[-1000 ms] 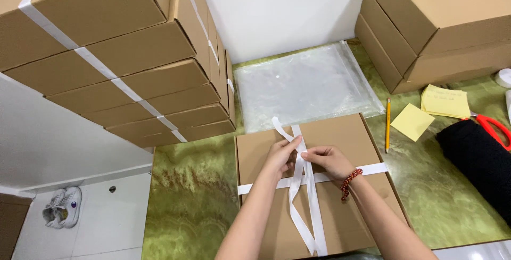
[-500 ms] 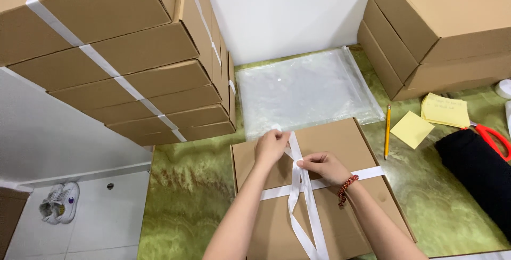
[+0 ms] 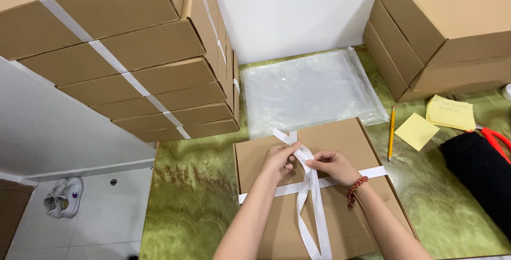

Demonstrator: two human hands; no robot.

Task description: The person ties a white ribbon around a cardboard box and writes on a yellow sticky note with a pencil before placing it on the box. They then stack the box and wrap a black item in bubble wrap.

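On flat cardboard box (image 3: 319,206), left hand (image 3: 279,160), right hand (image 3: 331,165), fingers pinching white strap (image 3: 311,196), green tabletop (image 3: 197,206) open leftward.

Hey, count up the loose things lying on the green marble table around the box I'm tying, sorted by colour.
Brown flat cardboard box with white ribbon, held by left hand and right hand: 1
Yellow: 3 (pencil, sticky note, note pad)
Clear plastic bags, one pile: 1
Black fabric bundle: 1
Total: 6
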